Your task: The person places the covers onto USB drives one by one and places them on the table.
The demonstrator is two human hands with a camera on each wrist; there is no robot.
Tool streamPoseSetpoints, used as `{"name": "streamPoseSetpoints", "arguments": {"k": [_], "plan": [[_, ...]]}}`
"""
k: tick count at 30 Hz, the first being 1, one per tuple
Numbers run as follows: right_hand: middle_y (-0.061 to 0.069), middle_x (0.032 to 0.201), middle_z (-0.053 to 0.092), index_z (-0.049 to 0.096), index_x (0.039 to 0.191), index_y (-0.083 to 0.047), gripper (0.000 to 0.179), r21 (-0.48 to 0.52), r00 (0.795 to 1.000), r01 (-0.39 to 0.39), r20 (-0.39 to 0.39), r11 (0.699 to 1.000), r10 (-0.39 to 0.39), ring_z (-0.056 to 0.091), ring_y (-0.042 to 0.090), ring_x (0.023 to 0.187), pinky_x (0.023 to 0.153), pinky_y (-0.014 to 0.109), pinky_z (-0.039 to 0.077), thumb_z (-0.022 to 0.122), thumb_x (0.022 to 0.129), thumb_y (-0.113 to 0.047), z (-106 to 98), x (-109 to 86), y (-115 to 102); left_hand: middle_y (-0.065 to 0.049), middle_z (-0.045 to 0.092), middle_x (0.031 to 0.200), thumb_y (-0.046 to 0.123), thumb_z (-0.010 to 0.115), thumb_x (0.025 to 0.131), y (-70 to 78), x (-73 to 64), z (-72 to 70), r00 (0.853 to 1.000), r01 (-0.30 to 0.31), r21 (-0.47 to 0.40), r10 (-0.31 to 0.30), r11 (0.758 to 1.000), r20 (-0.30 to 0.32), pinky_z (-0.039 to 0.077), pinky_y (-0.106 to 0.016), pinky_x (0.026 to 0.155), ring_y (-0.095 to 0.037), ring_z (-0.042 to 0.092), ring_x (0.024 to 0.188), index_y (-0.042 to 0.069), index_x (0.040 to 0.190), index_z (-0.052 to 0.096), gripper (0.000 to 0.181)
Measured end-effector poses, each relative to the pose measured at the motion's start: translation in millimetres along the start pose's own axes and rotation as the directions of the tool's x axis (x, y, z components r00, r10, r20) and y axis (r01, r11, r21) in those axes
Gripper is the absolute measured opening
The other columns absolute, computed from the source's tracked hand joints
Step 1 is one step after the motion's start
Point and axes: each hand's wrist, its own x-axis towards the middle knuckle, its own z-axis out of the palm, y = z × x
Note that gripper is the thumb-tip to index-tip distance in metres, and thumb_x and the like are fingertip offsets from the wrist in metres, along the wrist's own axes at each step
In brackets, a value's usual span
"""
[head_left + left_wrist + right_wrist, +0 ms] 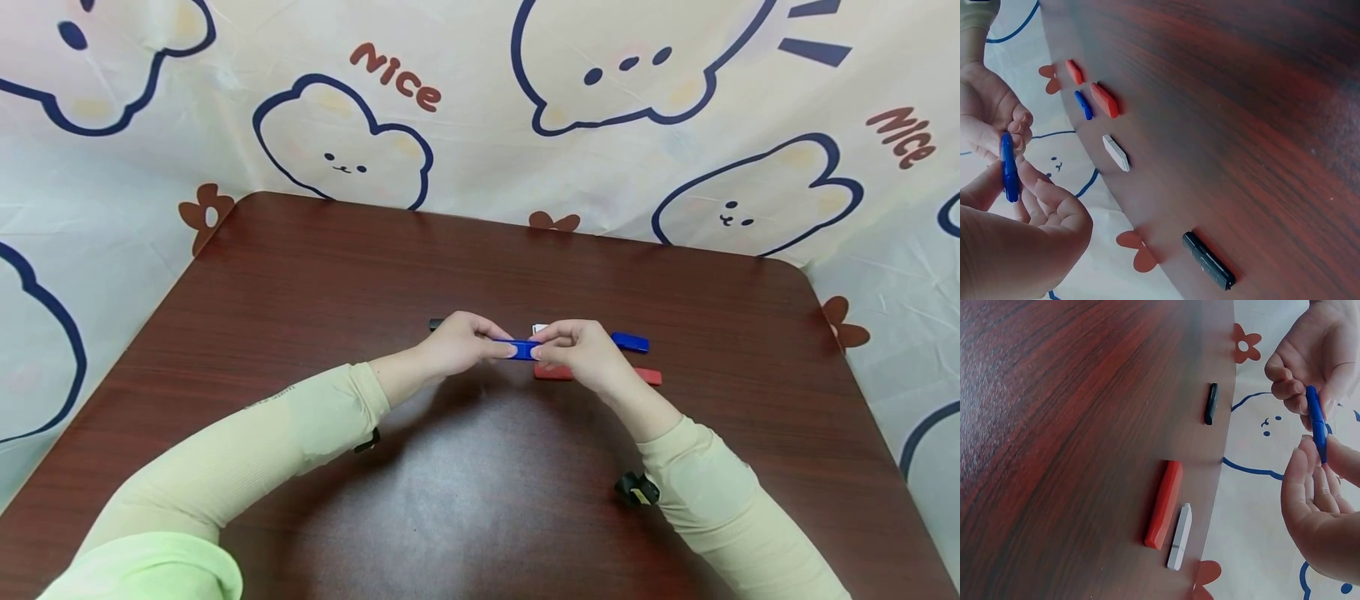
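Both hands hold a slim, flat blue plastic piece (522, 349) level between them, raised over the table. My left hand (460, 343) pinches its left end between thumb and fingers. At the other end, my right hand (587, 352) pinches it the same way. Seen from the left wrist, the blue piece (1009, 167) stands edge-on between the two sets of fingertips. A faint seam crosses the blue piece (1317, 424) in the right wrist view; its exact kind cannot be told.
On the brown table (480, 500) lie a longer red piece (1104, 100), a short red piece (1074, 72), a short blue piece (1083, 105), a white piece (1115, 153) and a black piece (1209, 260). A patterned cloth (480, 125) hangs around the table.
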Motion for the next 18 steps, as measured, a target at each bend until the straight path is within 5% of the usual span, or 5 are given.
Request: {"name": "streamPoseSetpoints", "arguments": {"k": [5, 9, 13, 18], "plan": [[0.01, 0.095, 0.072, 0.065, 0.108, 0.001, 0.024, -0.021, 0.999, -0.025, -0.021, 0.999, 0.025, 0.063, 0.013, 0.082, 0.083, 0.035, 0.05, 0.066, 0.087, -0.012, 1.1, -1.3, -0.9, -0.017, 0.068, 0.091, 0.017, 0.071, 0.083, 0.9, -0.2, 1.1, 1.0, -0.013, -0.003, 0.013, 1.0, -0.015, 0.041, -0.023, 0.066, -0.015, 0.057, 0.076, 0.001, 0.098, 0.071, 0.022], [0.012, 0.095, 0.072, 0.065, 0.108, 0.001, 0.025, -0.015, 0.999, -0.032, -0.026, 0.999, 0.031, 0.066, 0.021, 0.086, 0.086, 0.037, 0.051, 0.066, 0.086, -0.013, 3.0, -2.1, -2.2, -0.013, 0.068, 0.084, 0.016, 0.071, 0.082, 1.8, -1.6, 1.2, 0.999, -0.025, -0.003, 0.025, 1.0, -0.021, 0.041, -0.023, 0.066, -0.016, 0.058, 0.075, 0.0, 0.097, 0.071, 0.021], [0.013, 0.095, 0.072, 0.066, 0.107, 0.001, 0.024, -0.029, 0.999, -0.031, -0.031, 0.999, 0.03, 0.067, 0.024, 0.086, 0.084, 0.036, 0.052, 0.066, 0.086, -0.011, 4.7, -2.6, -3.6, -0.009, 0.067, 0.079, 0.014, 0.071, 0.081, 2.7, -4.1, 1.4, 0.999, -0.037, -0.016, 0.037, 0.999, -0.018, 0.046, -0.032, 0.074, -0.017, 0.058, 0.075, -0.001, 0.096, 0.071, 0.021], [0.015, 0.095, 0.071, 0.064, 0.106, 0.003, 0.021, -0.024, 1.0, -0.001, -0.019, 1.0, 0.0, 0.068, 0.025, 0.086, 0.081, 0.033, 0.054, 0.064, 0.087, -0.006, 6.1, -1.6, -4.7, -0.019, 0.069, 0.088, 0.012, 0.07, 0.083, 0.1, -5.0, 3.0, 0.998, -0.065, -0.042, 0.064, 0.997, -0.02, 0.049, -0.041, 0.082, -0.019, 0.06, 0.077, -0.003, 0.095, 0.07, 0.019]]}}
